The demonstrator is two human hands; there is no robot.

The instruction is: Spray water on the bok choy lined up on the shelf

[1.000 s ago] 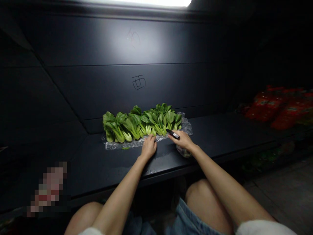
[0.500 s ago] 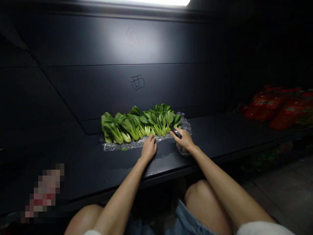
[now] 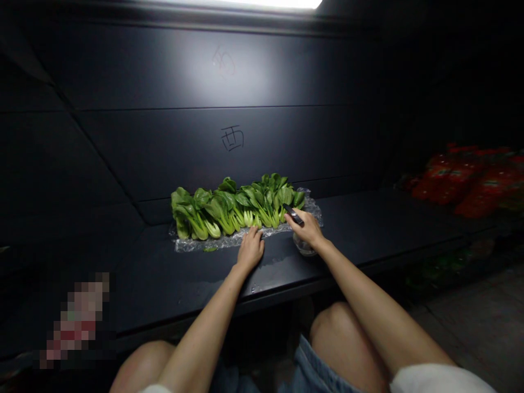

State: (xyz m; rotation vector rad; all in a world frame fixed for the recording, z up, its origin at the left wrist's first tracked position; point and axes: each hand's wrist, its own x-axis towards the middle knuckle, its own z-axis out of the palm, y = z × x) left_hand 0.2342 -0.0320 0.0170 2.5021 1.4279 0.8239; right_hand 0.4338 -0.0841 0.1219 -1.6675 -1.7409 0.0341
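A row of green bok choy (image 3: 221,210) lies side by side on crumpled clear plastic film (image 3: 196,245), leaves towards the back panel and pale stems towards me. Fingers stretched out, my left hand (image 3: 250,248) rests at the film's front edge, just below the stems in the middle, holding nothing. My right hand (image 3: 311,228) is wrapped round a spray bottle (image 3: 303,246) at the right end of the row. Its black spray head points left over the stems, and its clear body is partly hidden under my hand.
Dark shelf board (image 3: 360,218) carries the greens, with wet drops near its front edge. Red-orange bags (image 3: 470,180) stand farther right. Dim green goods (image 3: 440,267) sit below the shelf. A pixelated patch (image 3: 77,319) covers something at left. My knees are close under the shelf.
The spray bottle and my right hand have shifted up very slightly. My left hand and the bok choy keep their places; the whole view has drifted a little.
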